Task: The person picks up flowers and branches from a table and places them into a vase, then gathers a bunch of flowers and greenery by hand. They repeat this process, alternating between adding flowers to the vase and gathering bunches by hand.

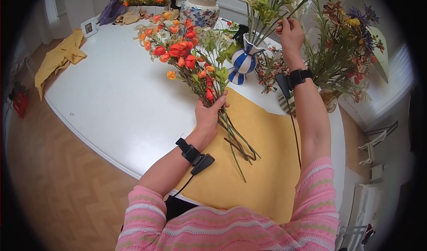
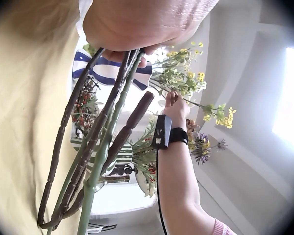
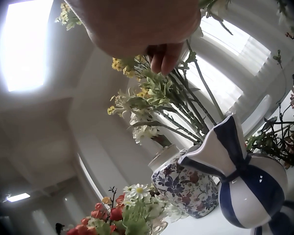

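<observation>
Left hand (image 1: 208, 120): fingers curled around the flower bunch (image 1: 180, 51), on the near side of the striped vase (image 1: 244, 60). Right hand (image 1: 291, 35): fingers narrow, pinching a yellow-flowered stem (image 2: 229, 120) above and right of the vase.

Caution: from where I stand, leaves on that stem look close enough to catch the greenery (image 1: 259, 7) in the vase. A sharp sideways pull could tip it. The bunch's blooms sit just beside the vase; a careless swing could knock it. Relaxing the left fingers could let the crossed stems (image 1: 240, 146) slip or splay.
</observation>
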`<state>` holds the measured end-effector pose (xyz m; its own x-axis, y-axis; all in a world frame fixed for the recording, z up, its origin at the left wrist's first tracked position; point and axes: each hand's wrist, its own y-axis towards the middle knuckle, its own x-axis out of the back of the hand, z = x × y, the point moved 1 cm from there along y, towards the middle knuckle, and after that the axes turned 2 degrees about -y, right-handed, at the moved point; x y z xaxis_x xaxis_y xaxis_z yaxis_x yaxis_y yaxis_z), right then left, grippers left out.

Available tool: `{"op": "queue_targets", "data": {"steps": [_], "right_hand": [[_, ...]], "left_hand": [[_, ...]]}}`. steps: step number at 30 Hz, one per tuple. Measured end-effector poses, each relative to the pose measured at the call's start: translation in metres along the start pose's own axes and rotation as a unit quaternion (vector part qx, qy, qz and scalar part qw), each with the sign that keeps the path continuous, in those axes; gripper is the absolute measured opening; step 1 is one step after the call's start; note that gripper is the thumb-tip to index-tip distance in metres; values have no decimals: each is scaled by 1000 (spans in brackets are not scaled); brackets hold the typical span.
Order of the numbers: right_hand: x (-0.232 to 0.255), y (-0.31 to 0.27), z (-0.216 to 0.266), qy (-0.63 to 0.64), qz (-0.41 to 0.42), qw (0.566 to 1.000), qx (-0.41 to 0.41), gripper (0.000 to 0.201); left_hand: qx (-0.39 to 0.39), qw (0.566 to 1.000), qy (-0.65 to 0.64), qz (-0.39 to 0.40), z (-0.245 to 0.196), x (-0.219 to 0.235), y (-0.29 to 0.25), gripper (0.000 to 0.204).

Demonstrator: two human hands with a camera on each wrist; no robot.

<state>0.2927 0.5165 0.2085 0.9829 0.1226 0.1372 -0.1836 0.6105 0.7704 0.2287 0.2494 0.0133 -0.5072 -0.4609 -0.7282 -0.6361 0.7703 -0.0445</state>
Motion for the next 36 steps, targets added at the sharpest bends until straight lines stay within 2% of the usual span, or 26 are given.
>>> {"op": "queue_targets", "data": {"steps": [5, 7, 10, 14, 18, 19, 21, 22, 24, 27, 30, 34, 36], "right_hand": [[8, 3, 29, 17, -39, 997, 56, 17], [13, 1, 44, 41, -60, 992, 106, 18], [21, -15, 67, 50, -34, 991, 115, 20], [23, -65, 91, 16, -1, 994, 108, 20], [20, -129, 86, 45, 165, 981, -86, 17], [19, -145, 83, 44, 167, 981, -90, 17], [14, -178, 72, 107, 231, 940, -225, 17], [13, -192, 69, 107, 233, 939, -230, 17], [9, -218, 61, 129, 266, 899, -323, 16], [5, -243, 47, 123, 292, 884, -344, 17], [4, -252, 52, 129, 322, 864, -365, 18], [5, -254, 62, 79, 370, 874, -304, 28], [8, -250, 66, 49, 388, 875, -286, 34]], "left_hand": [[10, 999, -49, 2, -3, -3, -1, 32], [9, 999, -48, 9, -1, -1, 1, 31], [7, 998, -52, 14, 1, 2, 3, 30], [10, 996, -81, 33, 1, 4, 7, 28], [20, 995, -92, 23, -2, 1, 5, 29], [9, 996, -85, 20, -2, 0, 6, 29], [3, 997, -77, 3, 0, 2, 5, 34], [6, 997, -76, -1, 1, 2, 5, 34], [-1, 998, -55, -25, -1, 2, 2, 41], [6, 998, -41, -43, -3, 1, 0, 44], [-8, 999, -37, -32, 5, 7, 8, 43], [-30, 998, -47, -27, 7, 9, 10, 41], [6, 997, -76, -21, 5, 8, 8, 37]]}}
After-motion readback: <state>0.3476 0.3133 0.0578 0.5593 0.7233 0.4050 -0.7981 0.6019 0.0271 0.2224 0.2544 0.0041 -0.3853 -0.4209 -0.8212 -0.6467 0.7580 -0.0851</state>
